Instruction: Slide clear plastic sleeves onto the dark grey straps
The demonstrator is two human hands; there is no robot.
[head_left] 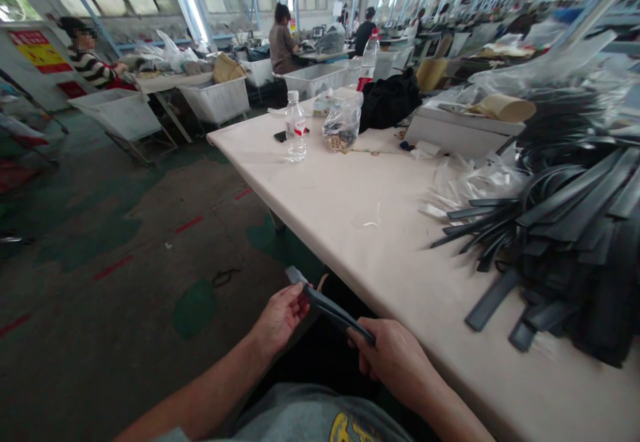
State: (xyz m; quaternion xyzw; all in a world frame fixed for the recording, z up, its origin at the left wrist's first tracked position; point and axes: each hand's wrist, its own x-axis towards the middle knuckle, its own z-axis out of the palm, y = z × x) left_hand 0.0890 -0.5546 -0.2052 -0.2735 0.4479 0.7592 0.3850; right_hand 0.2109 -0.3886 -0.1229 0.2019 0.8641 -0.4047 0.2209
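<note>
A dark grey strap (333,310), folded or doubled along its length, stretches between my two hands just off the table's near edge. My left hand (284,315) pinches it close to its far end, where a paler grey tip sticks out past the fingers. Around the nearer end, my right hand (393,352) is closed with the thumb on top. A big heap of similar dark straps (575,229) lies on the table (320,209) to the right, several of their ends pointing toward the middle.
On the table stand a clear water bottle (295,129), a plastic bag of small brass-coloured parts (343,125), a black cloth bundle (393,101), a red-labelled bottle (369,62) and a white box (460,129). White bins (120,114) and seated people (285,42) are farther back.
</note>
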